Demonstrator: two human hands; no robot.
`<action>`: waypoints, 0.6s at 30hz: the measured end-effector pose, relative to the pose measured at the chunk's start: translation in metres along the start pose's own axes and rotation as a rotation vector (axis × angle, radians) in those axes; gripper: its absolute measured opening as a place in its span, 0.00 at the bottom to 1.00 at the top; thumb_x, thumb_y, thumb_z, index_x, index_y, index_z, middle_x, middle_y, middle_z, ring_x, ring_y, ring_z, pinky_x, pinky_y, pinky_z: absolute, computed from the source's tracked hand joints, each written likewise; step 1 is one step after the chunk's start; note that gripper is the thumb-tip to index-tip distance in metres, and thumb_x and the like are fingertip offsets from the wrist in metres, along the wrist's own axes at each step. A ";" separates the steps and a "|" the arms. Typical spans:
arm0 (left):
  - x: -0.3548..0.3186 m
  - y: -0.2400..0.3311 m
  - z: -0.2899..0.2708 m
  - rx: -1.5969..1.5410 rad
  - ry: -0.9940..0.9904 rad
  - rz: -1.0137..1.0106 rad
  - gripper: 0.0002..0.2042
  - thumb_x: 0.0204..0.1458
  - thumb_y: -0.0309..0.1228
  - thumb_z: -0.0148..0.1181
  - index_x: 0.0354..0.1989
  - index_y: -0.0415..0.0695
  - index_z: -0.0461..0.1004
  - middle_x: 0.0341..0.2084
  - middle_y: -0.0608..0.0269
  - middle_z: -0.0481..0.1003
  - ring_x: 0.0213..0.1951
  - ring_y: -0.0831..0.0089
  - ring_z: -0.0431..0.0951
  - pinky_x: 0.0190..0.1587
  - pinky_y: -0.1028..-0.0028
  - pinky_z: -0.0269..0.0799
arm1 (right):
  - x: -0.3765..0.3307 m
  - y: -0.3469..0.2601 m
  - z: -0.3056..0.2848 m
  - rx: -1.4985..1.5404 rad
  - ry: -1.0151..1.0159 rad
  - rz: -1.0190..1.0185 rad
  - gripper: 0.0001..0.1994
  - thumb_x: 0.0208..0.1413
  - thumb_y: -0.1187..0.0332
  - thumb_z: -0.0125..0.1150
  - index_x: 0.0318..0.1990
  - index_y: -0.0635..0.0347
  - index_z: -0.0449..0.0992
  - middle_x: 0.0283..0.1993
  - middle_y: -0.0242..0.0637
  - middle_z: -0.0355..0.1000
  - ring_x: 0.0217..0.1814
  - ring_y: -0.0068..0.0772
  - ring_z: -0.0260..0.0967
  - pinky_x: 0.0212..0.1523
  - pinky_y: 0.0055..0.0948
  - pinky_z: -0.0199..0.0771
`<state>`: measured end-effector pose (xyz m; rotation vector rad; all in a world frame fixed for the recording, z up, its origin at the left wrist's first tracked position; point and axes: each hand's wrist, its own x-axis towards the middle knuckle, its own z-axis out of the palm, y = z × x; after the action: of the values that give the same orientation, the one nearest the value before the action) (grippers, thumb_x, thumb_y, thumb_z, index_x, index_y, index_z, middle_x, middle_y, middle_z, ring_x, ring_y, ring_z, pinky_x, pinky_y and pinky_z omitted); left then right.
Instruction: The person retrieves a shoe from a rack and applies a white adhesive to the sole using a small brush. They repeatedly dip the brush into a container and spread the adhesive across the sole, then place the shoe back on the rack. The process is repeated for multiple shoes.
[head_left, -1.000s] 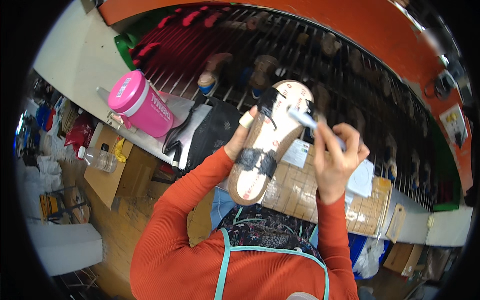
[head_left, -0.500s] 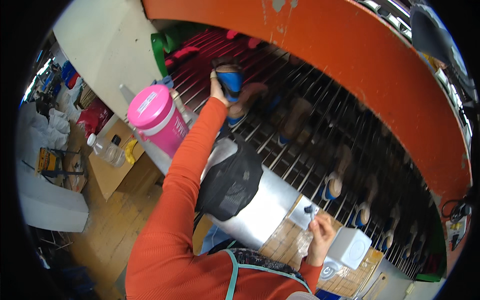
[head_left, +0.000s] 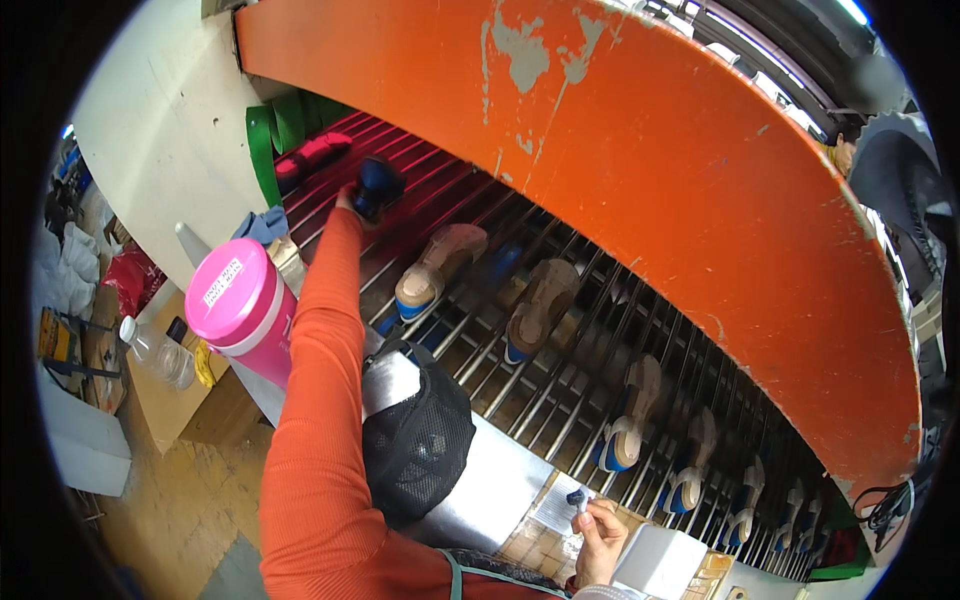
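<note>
My left hand [head_left: 346, 198], reaching far forward, is closed round a dark blue shoe [head_left: 378, 188]. It is above the metal bars [head_left: 480, 390], close to the red-lit opening under the orange hood. A beige and blue shoe [head_left: 440, 265] lies on the bars just to its right, with its pale underside showing. My right hand [head_left: 602, 538], low in the picture, pinches a small white-handled tool with a dark tip [head_left: 578, 500]. A white printed sheet [head_left: 555, 508] lies behind that tip.
More shoes, such as one at mid-row [head_left: 540, 310], lie along the bars toward the right. The orange hood [head_left: 640, 170] arches overhead. Along the front edge stand a pink lidded jug [head_left: 245, 310], a black mesh bag [head_left: 425, 440] and a white box [head_left: 660, 562]. Green flaps [head_left: 265, 150] hang at the left.
My left hand has carried the shoe left, toward the red-lit opening. The whole view has shifted, showing more of the row of shoes. My right hand keeps its pinch on the small tool.
</note>
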<state>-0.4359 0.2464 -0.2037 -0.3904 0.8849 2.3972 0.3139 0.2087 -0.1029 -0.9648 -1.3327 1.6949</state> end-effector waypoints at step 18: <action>-0.121 -0.125 0.060 2.021 -0.479 0.531 0.28 0.49 0.56 0.49 0.55 0.55 0.69 0.52 0.62 0.72 0.57 0.61 0.69 0.62 0.44 0.50 | -0.030 -0.024 -0.005 0.014 -0.011 -0.100 0.06 0.51 0.76 0.65 0.37 0.69 0.79 0.37 0.34 0.68 0.34 0.21 0.65 0.34 0.19 0.65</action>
<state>-0.2696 0.3181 -0.1693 1.1804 2.5488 0.7067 0.3338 0.1875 -0.0771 -0.8678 -1.3526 1.6341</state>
